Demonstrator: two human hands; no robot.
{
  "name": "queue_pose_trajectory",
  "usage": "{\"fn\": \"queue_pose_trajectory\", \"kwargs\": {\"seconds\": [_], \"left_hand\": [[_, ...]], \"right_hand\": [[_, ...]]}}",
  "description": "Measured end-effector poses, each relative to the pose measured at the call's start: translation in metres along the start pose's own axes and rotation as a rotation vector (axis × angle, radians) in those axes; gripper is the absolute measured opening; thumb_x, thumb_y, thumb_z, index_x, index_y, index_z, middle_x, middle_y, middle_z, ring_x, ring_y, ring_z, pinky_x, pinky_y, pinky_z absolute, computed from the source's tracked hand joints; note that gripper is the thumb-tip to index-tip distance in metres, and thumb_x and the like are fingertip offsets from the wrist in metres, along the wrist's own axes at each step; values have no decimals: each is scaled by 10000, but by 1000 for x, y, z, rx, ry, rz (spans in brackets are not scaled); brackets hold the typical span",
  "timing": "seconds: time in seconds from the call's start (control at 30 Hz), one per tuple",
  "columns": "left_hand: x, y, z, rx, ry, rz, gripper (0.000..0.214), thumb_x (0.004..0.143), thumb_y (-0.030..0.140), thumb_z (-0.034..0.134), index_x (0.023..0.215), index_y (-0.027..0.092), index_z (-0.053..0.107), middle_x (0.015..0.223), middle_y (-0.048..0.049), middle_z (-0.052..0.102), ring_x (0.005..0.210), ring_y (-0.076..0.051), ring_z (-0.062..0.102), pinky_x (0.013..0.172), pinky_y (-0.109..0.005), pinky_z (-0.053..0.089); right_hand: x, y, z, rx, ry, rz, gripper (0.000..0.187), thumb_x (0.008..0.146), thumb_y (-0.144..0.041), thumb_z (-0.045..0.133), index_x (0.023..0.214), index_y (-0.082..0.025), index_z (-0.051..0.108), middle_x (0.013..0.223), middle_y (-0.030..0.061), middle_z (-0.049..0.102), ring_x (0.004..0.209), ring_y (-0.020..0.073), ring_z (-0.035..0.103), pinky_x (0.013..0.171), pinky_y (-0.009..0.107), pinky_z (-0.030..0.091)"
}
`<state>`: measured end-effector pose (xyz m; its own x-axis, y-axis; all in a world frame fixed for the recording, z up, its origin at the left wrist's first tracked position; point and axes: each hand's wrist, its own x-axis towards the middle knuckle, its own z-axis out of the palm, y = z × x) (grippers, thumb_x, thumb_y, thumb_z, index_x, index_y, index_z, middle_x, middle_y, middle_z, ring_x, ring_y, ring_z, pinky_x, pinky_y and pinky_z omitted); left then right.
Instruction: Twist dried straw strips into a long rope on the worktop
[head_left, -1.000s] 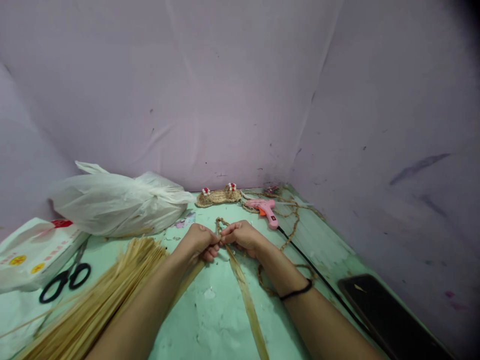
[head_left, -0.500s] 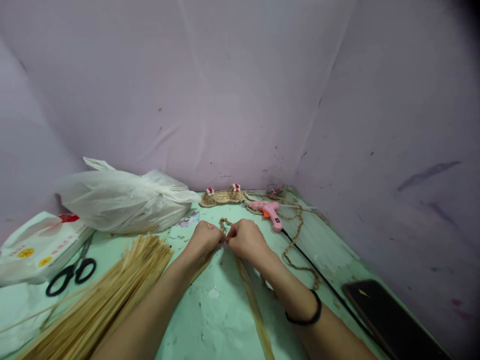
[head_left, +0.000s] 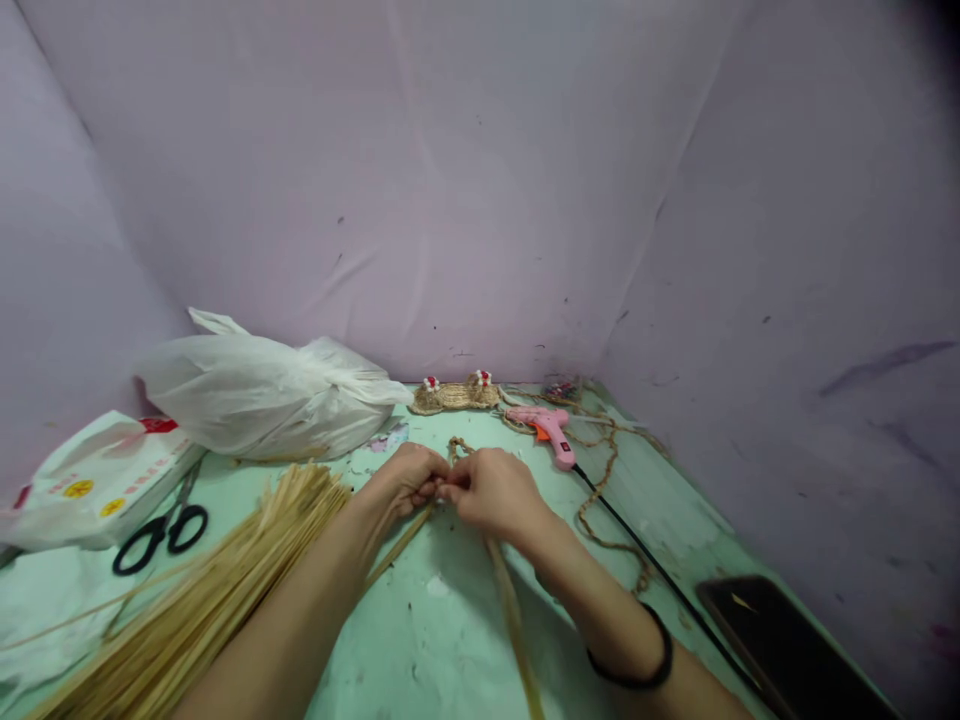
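My left hand and my right hand meet at the middle of the table, fingers pinched together on dried straw strips. One flat straw strip trails from under my right hand toward the near edge. Another strip runs down from beneath my left hand. Just beyond my fingertips a small twisted loop of cord sticks up; the fingers hide how it joins the strips. Beside my left forearm lies a large bundle of dried straw.
A pink glue gun with a black cord lies right of my hands, near braided rope. A woven piece with red-and-white beads sits by the wall. Left are a white plastic bag, a box and scissors. A phone lies right.
The view has shifted slightly, so things appear a little further right. My left hand has turned and its fingers show more, curled near the right fingertips. Both hands stay at the straw strips.
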<state>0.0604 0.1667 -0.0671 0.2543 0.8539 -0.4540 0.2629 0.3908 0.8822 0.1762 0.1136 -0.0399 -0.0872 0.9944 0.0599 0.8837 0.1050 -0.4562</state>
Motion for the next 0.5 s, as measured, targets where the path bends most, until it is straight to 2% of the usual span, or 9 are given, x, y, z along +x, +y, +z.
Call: {"fn": "queue_pose_trajectory", "kwargs": {"seconds": [0.1,0.13,0.23,0.3,0.4,0.5], "left_hand": [[2,0,-4,-21,-50,-2,129,499,176,533,456,154,414,310,68,319,272,-24,201,314,-176,71],[2,0,-5,-15,-61,-2,124,499,186,538,466,152,424,315,69,322,274,-24,204,315,-176,74],[1,1,-6,18,-82,14,91,500,189,516,470,147,440,313,70,315,277,-26,209,318,-174,85],[0,1,-5,63,-99,34,67,506,191,497,476,141,464,312,65,322,281,-29,215,318,-173,92],[-2,1,-3,157,-81,60,51,505,183,491,496,135,503,309,62,332,283,-40,238,315,-179,113],[-4,3,-3,256,-51,78,36,501,162,494,487,134,511,315,53,360,286,-52,278,318,-185,160]], "right_hand": [[12,13,-3,419,68,203,211,717,-296,480,693,-136,616,667,66,623,623,155,560,532,230,382],[15,16,-2,599,35,298,197,728,-269,461,710,-126,595,684,67,615,607,140,555,528,224,396],[19,18,5,1044,-269,465,141,718,-164,427,692,-105,553,641,60,585,500,94,513,480,208,407],[19,17,10,1106,-363,465,112,667,-102,440,606,-101,533,538,31,540,394,55,414,389,172,327],[20,18,16,981,-252,454,107,596,-81,476,498,-108,507,417,-12,465,324,28,278,321,172,169],[22,23,21,875,-182,439,99,555,-94,504,459,-117,512,339,-38,407,309,34,268,324,189,148]]}}
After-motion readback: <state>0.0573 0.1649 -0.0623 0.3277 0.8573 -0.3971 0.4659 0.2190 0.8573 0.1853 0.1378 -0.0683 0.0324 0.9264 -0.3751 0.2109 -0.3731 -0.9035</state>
